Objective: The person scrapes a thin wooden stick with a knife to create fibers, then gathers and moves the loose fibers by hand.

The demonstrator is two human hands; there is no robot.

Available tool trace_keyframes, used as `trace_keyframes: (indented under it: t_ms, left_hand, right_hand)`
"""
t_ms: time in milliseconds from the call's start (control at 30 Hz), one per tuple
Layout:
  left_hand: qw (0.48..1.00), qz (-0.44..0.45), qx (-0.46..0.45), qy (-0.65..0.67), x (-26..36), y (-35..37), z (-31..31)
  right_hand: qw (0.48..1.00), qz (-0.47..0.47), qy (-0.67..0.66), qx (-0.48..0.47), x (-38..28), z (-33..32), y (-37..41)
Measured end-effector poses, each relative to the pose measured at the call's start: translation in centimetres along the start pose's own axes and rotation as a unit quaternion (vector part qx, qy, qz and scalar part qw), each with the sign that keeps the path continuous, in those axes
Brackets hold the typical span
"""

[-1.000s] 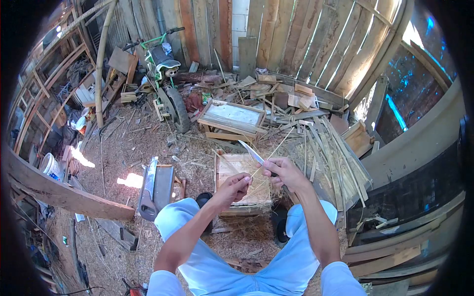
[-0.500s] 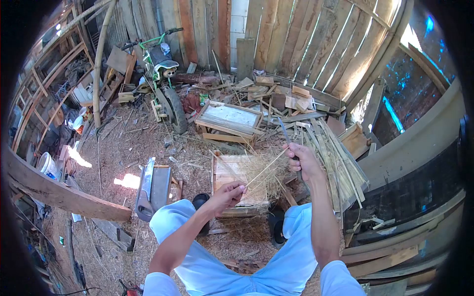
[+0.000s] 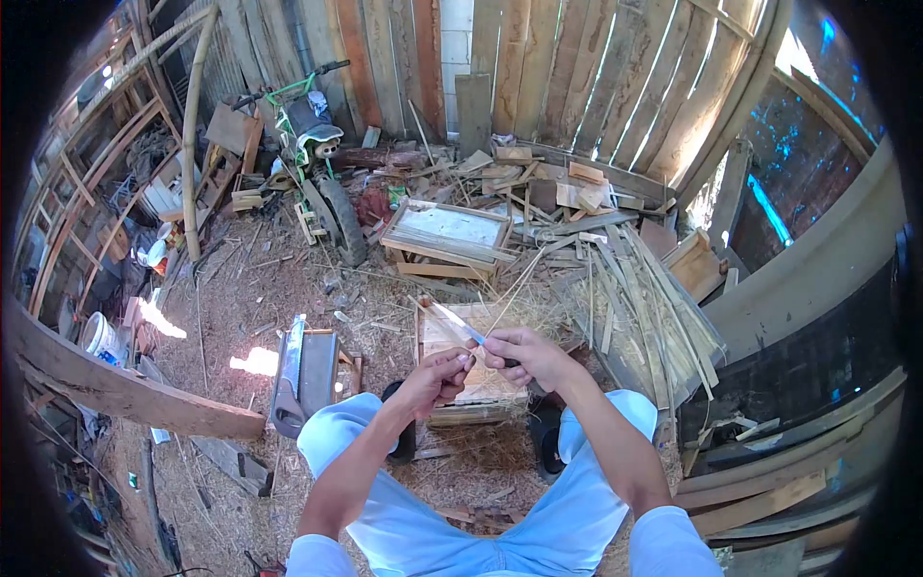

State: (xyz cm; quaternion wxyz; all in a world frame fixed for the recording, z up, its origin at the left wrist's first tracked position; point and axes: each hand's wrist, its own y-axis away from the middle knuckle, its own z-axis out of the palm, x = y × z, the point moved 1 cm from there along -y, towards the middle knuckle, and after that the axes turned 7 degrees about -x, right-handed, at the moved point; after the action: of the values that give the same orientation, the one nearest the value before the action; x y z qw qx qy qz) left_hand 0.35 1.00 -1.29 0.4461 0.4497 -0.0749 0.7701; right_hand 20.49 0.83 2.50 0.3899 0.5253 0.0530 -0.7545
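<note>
Above a low wooden box (image 3: 452,332) between the knees, my left hand (image 3: 439,381) pinches the end of a thin pale strip (image 3: 511,286), which bends upward past the box. Close beside it, my right hand (image 3: 527,357) is closed round the dark handle of a knife (image 3: 459,321). The blade points up and to the left and lies by the strip near my left fingertips. Fine shavings (image 3: 548,306) are heaped on the right side of the box.
A handsaw (image 3: 287,380) lies on a small bench (image 3: 314,370) at the left. Split strips (image 3: 644,317) are piled at the right. Farther back are a framed tray (image 3: 449,232), scrap wood (image 3: 577,188) and a small motorbike (image 3: 322,159). A plank (image 3: 144,389) crosses the left side.
My right hand has moved down and left with the knife, close to my left hand. The knife now tilts leftward, and the strip's free end points up and away.
</note>
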Motion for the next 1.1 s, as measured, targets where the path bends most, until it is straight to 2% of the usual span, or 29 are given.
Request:
trace_keyframes:
  t_ms: [167, 233, 367, 500, 667, 800, 867, 967, 1033, 1100]
  left_hand:
    - [1.0, 0.005, -0.01, -0.023, -0.1, 0.2, 0.3]
    - [0.999, -0.002, -0.009, -0.041, -0.2, 0.6, 0.2]
    - [0.996, -0.002, -0.009, -0.085, -0.5, 0.6, -0.2]
    - [0.994, -0.004, -0.005, -0.107, -0.8, 0.5, -0.3]
    - [0.997, 0.008, -0.014, -0.079, -0.6, 0.2, -0.9]
    - [0.996, 0.003, 0.001, -0.086, -0.2, 0.8, -0.5]
    - [0.996, 0.003, -0.005, -0.089, -0.2, 0.8, -0.6]
    - [0.994, 0.003, -0.009, -0.106, 0.0, 1.1, -0.8]
    - [0.993, 0.004, -0.009, -0.115, -0.5, 1.6, -0.9]
    - [0.992, 0.014, 0.016, -0.124, -0.7, 2.6, -1.7]
  right_hand:
    - [0.999, -0.026, 0.007, 0.037, -1.2, -1.4, 0.9]
    - [0.985, -0.102, -0.033, 0.132, -2.9, -3.9, 2.2]
    - [0.987, -0.108, -0.053, 0.104, -4.2, -6.0, 3.7]
    - [0.985, -0.111, -0.074, 0.106, -3.1, -4.9, 3.5]
    - [1.0, 0.021, -0.022, -0.005, -0.8, 0.4, 1.4]
    - [0.999, 0.031, -0.021, 0.035, -1.4, -1.0, 1.2]
    - [0.993, -0.049, -0.055, 0.09, -2.7, -3.6, 2.1]
    - [0.983, -0.071, -0.092, 0.141, -3.8, -6.5, 3.2]
    - [0.959, -0.156, -0.148, 0.183, -3.9, -11.8, 4.2]
    - [0.927, -0.258, -0.149, 0.228, -5.6, -13.7, 6.9]
